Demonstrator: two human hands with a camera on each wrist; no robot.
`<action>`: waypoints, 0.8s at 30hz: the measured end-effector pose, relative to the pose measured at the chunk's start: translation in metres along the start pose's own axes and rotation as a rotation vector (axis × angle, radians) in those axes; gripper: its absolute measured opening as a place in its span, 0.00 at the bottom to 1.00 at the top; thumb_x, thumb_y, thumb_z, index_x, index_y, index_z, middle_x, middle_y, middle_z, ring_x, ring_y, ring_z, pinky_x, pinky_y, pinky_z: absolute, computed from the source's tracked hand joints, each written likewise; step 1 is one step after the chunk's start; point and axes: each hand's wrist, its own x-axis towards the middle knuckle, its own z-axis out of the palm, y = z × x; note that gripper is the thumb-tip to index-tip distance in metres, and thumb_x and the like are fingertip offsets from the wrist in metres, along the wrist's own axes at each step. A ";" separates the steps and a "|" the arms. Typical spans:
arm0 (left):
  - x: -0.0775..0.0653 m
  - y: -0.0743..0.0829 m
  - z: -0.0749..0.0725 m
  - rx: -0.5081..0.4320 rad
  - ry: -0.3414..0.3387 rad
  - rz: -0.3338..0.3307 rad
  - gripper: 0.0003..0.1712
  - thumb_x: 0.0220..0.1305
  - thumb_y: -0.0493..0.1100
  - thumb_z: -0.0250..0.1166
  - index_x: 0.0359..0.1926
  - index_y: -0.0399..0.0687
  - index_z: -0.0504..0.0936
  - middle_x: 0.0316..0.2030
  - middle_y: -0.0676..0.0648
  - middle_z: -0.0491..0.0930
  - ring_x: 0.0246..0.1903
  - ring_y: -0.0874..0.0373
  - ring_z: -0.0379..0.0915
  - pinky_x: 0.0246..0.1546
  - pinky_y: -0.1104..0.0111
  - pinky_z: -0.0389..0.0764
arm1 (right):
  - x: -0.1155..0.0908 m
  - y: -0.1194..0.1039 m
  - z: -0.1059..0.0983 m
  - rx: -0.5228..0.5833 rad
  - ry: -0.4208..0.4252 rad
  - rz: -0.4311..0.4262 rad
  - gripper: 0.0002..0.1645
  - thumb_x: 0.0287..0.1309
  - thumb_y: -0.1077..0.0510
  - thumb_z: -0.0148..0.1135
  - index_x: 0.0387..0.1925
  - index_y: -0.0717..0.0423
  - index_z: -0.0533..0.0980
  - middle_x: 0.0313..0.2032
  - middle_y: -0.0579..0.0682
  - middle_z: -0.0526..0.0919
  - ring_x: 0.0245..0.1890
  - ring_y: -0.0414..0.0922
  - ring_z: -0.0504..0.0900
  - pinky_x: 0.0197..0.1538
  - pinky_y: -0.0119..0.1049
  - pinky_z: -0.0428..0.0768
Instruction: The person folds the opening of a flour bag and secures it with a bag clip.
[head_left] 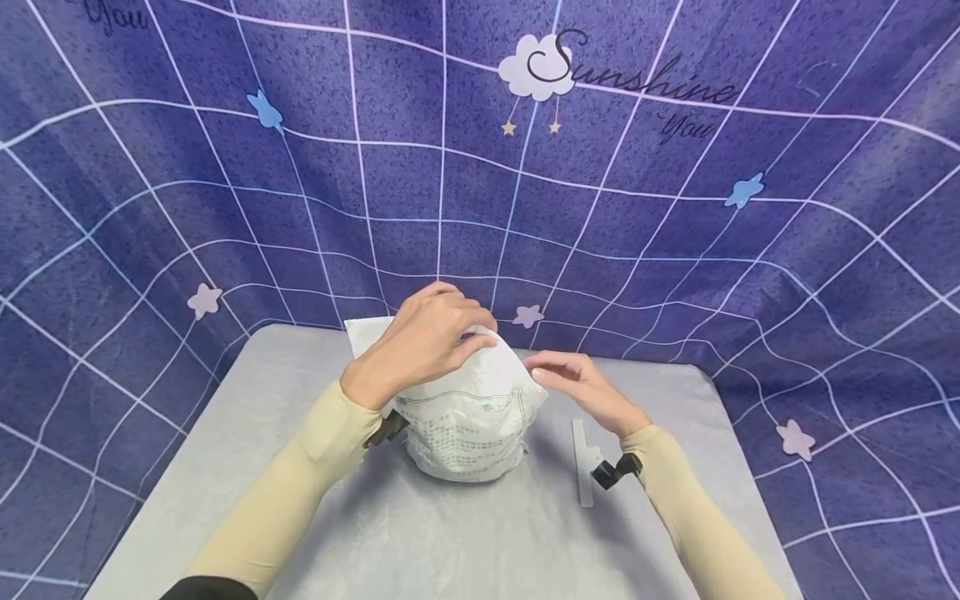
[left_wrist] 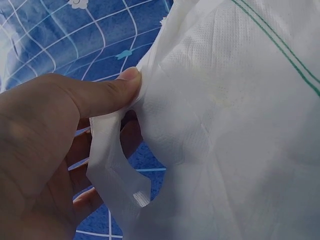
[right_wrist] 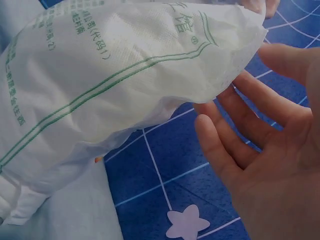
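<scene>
A white non-woven bag [head_left: 465, 433] with green printing stands upright on the grey surface. My left hand [head_left: 423, 337] pinches its top edge, thumb on the near side; in the left wrist view the thumb [left_wrist: 112, 95] lies beside a cut-out handle [left_wrist: 107, 155], with other fingers behind it. At the bag's upper right corner is my right hand [head_left: 588, 390]. Its fingers [right_wrist: 215, 142] are extended and loosely bent along the bag's edge in the right wrist view, apparently touching it from behind. What the bag holds is hidden.
A flat white strip [head_left: 580, 467] with a small side tab lies on the grey cloth-covered table [head_left: 480, 542], right of the bag. Purple-blue curtain fabric [head_left: 405, 167] with grid lines and stars surrounds the table at the back and sides.
</scene>
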 end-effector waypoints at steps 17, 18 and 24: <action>0.001 -0.002 -0.001 -0.005 0.013 0.019 0.05 0.72 0.46 0.73 0.42 0.52 0.92 0.36 0.56 0.89 0.39 0.58 0.85 0.63 0.59 0.76 | 0.006 0.005 0.004 0.036 -0.094 -0.150 0.16 0.71 0.70 0.64 0.58 0.67 0.83 0.58 0.60 0.84 0.61 0.47 0.82 0.68 0.43 0.80; 0.001 -0.002 -0.001 -0.006 0.012 0.019 0.05 0.72 0.46 0.72 0.42 0.52 0.92 0.36 0.56 0.89 0.39 0.58 0.85 0.63 0.59 0.76 | 0.006 0.005 0.004 0.035 -0.085 -0.150 0.16 0.70 0.70 0.65 0.57 0.66 0.84 0.57 0.60 0.84 0.60 0.46 0.83 0.68 0.43 0.80; 0.001 -0.003 -0.002 -0.006 0.001 0.012 0.06 0.72 0.47 0.72 0.42 0.52 0.92 0.36 0.56 0.89 0.40 0.59 0.85 0.64 0.59 0.76 | 0.007 0.003 0.007 -0.005 -0.036 -0.175 0.14 0.68 0.71 0.67 0.52 0.64 0.86 0.53 0.60 0.86 0.55 0.46 0.85 0.65 0.43 0.82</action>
